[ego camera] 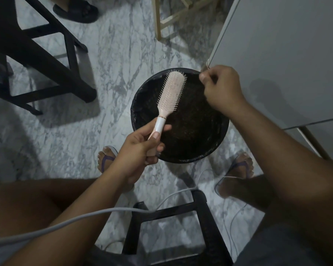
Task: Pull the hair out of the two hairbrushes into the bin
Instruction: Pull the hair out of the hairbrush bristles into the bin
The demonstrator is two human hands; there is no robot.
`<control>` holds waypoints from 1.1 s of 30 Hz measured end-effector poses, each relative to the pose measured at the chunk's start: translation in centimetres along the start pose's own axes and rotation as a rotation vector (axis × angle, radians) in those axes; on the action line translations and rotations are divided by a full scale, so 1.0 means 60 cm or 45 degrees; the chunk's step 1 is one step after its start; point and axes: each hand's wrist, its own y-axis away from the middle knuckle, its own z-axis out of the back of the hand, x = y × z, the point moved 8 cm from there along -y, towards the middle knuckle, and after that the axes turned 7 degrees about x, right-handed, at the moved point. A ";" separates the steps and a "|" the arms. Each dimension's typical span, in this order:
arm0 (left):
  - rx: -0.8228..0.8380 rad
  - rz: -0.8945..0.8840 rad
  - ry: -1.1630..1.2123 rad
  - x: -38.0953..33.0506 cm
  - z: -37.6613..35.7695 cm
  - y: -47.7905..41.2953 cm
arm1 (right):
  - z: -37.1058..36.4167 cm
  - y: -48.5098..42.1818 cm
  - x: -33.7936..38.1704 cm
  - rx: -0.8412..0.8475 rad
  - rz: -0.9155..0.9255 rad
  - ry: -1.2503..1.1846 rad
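A pale pink hairbrush (171, 91) with a white band on its handle is held over the round black bin (142, 93), bristles up and head pointing away from me. My left hand (140, 150) grips its handle. My right hand (221, 89) hovers over the bin's right rim with fingers pinched; thin strands of hair (203, 69) seem to stick out by the fingertips, too fine to be sure. The bin has a dark liner and dark contents. Only one brush is in view.
The bin stands on a marbled floor between my sandalled feet (107, 157). A black stool (173, 233) sits below me, a black chair (46, 60) at the left, a white table (286, 54) at the right, a pale wooden frame (167, 18) beyond. A grey cable (85, 217) crosses my lap.
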 end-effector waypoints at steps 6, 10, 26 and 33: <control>0.018 -0.089 0.116 -0.018 0.008 -0.005 | -0.069 0.037 -0.063 0.278 -0.107 0.169; 0.031 -0.087 0.100 -0.016 0.006 -0.006 | -0.051 0.035 -0.019 0.145 0.064 0.064; 0.022 0.002 -0.169 0.003 -0.010 0.006 | -0.021 0.018 0.060 0.391 0.159 0.139; 0.017 0.006 -0.280 0.001 -0.006 0.005 | -0.021 0.030 0.066 0.171 0.307 0.335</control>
